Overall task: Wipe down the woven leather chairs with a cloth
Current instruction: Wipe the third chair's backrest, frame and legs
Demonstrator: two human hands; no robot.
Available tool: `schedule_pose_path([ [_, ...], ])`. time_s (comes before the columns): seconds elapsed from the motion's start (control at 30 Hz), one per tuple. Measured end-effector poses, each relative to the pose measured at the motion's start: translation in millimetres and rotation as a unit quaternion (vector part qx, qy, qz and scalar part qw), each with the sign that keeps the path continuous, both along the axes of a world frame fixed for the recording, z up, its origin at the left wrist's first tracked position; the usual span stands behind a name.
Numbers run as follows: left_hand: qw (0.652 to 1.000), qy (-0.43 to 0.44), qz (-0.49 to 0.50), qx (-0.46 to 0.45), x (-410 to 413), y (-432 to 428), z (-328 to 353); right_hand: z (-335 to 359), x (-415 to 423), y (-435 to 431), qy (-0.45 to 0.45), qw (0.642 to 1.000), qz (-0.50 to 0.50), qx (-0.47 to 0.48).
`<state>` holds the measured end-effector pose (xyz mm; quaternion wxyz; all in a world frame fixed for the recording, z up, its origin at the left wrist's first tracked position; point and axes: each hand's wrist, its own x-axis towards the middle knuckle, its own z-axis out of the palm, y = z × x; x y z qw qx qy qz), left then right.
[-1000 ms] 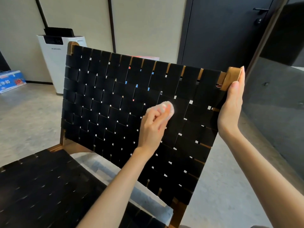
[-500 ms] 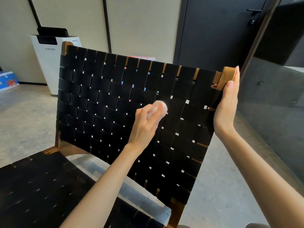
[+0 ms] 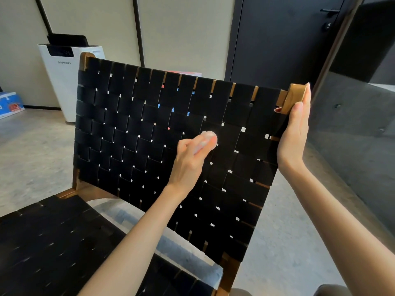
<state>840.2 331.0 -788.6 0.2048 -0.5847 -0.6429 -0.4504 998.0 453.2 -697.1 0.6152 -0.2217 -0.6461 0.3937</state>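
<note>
Head view of a woven chair point(image 3: 229, 272) — black leather straps on a brown wooden frame, backrest point(image 3: 128, 133) filling the centre and leaning away, seat point(image 3: 53, 242) in the lower left foreground. Left hand point(image 3: 188, 165) reaching in from the lower left, fingers curled round a small pale cloth point(image 3: 206, 138) and pressing it onto the backrest weave right of centre, at about mid-height. Cloth mostly covered by the fingers, only a bunched end showing beyond the fingertips. Right hand point(image 3: 294, 133) at the backrest's right edge, fingers straight and pressed together, palm laid flat against the outer side of the top right corner post point(image 3: 294, 98) and the strap edge below it; thumb not clearly visible.

Behind the chair's upper left corner, on the grey floor point(image 3: 32, 159), a white air purifier point(image 3: 64, 82) with a dark top panel; further left, at the frame edge, a blue box point(image 3: 9, 104). Pale wall panels point(image 3: 181, 28) with dark vertical strips behind; right of them a dark door point(image 3: 277, 39) with a handle. Small patches of red and blue showing through gaps in the weave — source not identifiable.
</note>
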Motion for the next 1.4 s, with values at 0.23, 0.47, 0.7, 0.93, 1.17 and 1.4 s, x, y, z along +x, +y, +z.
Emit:
schedule_pose_path([
  [0.23,0.998,-0.047,0.038,0.037,-1.7,-1.3,-3.9,-2.0,-1.2,1.6,-0.003,1.000,-0.014,-0.005],
  [0.47,0.984,-0.064,0.155,0.059,0.0,0.4,-20.0,-0.2,0.1,0.7,-0.004,1.000,-0.010,-0.005],
  [0.7,0.958,-0.171,0.214,0.089,-36.3,7.0,9.7,0.1,1.0,0.0,-0.005,1.000,0.008,-0.006],
  [0.93,0.909,-0.301,0.260,0.125,-112.5,-16.4,2.3,-1.8,0.0,2.4,0.000,1.000,0.008,0.000],
  [1.17,0.932,-0.269,0.190,0.153,-12.6,16.5,1.8,-1.6,-0.6,1.7,0.001,1.000,0.012,-0.009],
  [1.4,0.960,-0.192,0.124,0.160,14.2,20.5,-17.9,0.0,1.5,-0.3,0.004,1.000,0.018,-0.007],
])
